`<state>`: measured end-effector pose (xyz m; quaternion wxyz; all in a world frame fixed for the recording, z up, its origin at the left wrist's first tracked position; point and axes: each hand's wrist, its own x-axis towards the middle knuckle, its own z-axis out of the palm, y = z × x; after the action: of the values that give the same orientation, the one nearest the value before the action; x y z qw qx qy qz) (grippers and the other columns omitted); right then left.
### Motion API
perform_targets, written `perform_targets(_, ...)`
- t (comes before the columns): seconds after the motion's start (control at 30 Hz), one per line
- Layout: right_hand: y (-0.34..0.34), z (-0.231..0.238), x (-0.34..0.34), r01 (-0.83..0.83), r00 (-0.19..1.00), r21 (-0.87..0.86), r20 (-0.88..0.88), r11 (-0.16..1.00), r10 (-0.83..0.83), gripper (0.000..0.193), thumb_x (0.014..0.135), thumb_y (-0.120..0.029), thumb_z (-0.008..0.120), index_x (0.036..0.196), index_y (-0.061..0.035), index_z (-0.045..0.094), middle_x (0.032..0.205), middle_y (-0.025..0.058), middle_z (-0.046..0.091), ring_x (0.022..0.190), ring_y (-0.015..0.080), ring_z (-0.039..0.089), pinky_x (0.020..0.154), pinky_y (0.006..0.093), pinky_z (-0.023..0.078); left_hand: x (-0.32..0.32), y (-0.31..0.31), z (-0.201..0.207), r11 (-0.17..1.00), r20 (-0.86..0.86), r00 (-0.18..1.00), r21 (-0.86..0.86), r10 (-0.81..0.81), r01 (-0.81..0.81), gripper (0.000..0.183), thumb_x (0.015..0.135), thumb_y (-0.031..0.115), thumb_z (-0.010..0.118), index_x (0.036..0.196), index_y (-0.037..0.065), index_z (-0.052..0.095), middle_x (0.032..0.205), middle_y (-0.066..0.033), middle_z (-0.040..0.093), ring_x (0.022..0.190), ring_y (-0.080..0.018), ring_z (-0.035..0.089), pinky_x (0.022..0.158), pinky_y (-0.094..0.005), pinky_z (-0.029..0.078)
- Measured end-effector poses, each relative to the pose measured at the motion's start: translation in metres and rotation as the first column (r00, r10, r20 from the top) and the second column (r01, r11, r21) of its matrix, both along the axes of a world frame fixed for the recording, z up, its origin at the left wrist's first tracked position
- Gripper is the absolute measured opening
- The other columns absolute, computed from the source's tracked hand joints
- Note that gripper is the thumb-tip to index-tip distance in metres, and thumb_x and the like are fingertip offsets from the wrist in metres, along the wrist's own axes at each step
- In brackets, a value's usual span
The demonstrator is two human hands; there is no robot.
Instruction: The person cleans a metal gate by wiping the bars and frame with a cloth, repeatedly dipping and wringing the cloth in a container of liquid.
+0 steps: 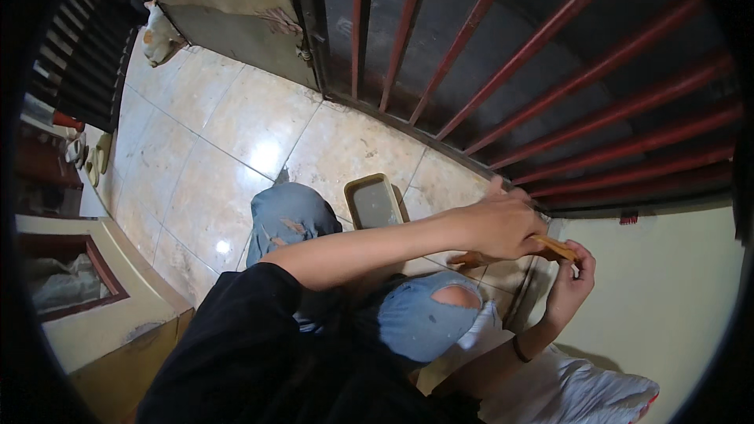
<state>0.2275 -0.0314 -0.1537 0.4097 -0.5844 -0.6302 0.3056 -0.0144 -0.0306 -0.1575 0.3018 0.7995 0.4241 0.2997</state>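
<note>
My left arm reaches across to the right, and my left hand point(499, 224) hovers near the foot of the red-barred gate. Motion smears its fingers, so its grip is unclear. It touches or overlaps one end of a thin, flat orange-brown piece point(559, 249), whose kind I cannot make out. My right hand point(572, 279) pinches the other end of this piece between thumb and fingers, close to the pale wall. Below my left hand, another orange-brown shape point(467, 261) shows partly, too hidden to name. A rectangular tray point(363, 180) with a yellowish rim and greyish contents rests on the floor left of my hands.
The red-barred gate point(542, 45) runs along the far side, meeting a pale wall point(660, 290) at right. My knees in torn jeans point(428, 318) flank the tray. White cloth point(565, 389) lies at lower right. A white-and-orange cat point(161, 35) sits far left on the tiles.
</note>
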Motion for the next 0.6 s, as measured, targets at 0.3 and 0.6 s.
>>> perform_targets(0.3,-0.025,-0.125,-0.023,-0.357,-0.034,-0.284,-0.948,0.89,-0.316,0.046,0.1,-0.037,0.06,0.133,-0.0054,0.056,0.133,0.0109,0.057,0.12,0.0221,0.057,0.096,0.0392,0.05,0.052,0.02,0.021,0.84,0.7,0.703,-0.452,0.124,0.302,0.039,0.106,0.039,0.043,0.115,0.003,0.055,0.1,-0.0134,0.066,0.098,-0.0263,0.064,0.086,-0.0411,0.048)
perform_targets(0.6,0.01,-0.083,-0.044,-0.225,0.572,-0.294,-0.811,0.929,-0.118,0.042,0.106,-0.036,0.051,0.134,-0.0063,0.058,0.13,0.0104,0.066,0.116,0.0273,0.064,0.098,0.0443,0.053,-0.038,0.033,-0.024,0.906,0.486,0.82,-0.414,0.301,-0.087,0.043,0.094,0.041,0.065,0.11,0.001,0.069,0.098,-0.019,0.073,0.095,-0.029,0.072,0.082,-0.0409,0.055)
